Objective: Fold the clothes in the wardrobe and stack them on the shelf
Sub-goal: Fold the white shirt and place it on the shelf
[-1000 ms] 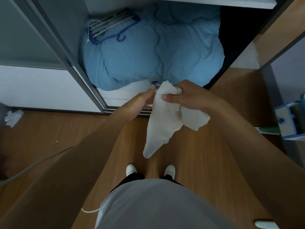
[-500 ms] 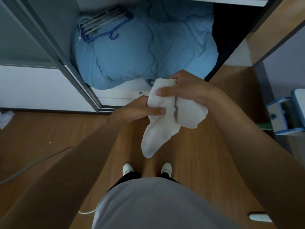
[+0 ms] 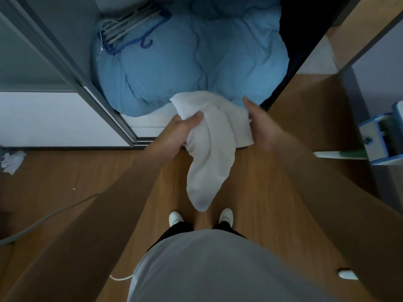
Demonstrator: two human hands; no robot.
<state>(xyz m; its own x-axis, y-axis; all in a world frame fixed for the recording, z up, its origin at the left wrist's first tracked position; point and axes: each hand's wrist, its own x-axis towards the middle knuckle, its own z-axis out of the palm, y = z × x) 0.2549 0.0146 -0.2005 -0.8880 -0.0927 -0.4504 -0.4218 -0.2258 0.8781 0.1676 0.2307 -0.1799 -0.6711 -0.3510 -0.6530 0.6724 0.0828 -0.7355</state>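
Observation:
I stand at the open wardrobe (image 3: 72, 68) with a white cloth (image 3: 213, 140) held in the air in front of it. My left hand (image 3: 183, 131) grips the cloth's upper left part, thumb on top of the fabric. My right hand (image 3: 259, 127) holds the cloth's right edge. That hand's thumb points up clear of the fabric and its fingers are hidden behind it. The cloth's long end hangs down toward my white shoes (image 3: 175, 216). A bulky light-blue duvet (image 3: 192, 57) fills the wardrobe's bottom.
Blue and grey hangers (image 3: 130, 27) lie on the duvet at the back left. The grey sliding door frame (image 3: 104, 105) stands to the left. A crumpled white piece (image 3: 12, 161) and a grey cable (image 3: 43, 221) lie on the wooden floor. A blue-and-white object (image 3: 379, 138) sits at the right.
My hands have moved apart, spreading the cloth's top edge. The left hand shifted up to the cloth's left part; the right slid to its right edge and lifted its thumb.

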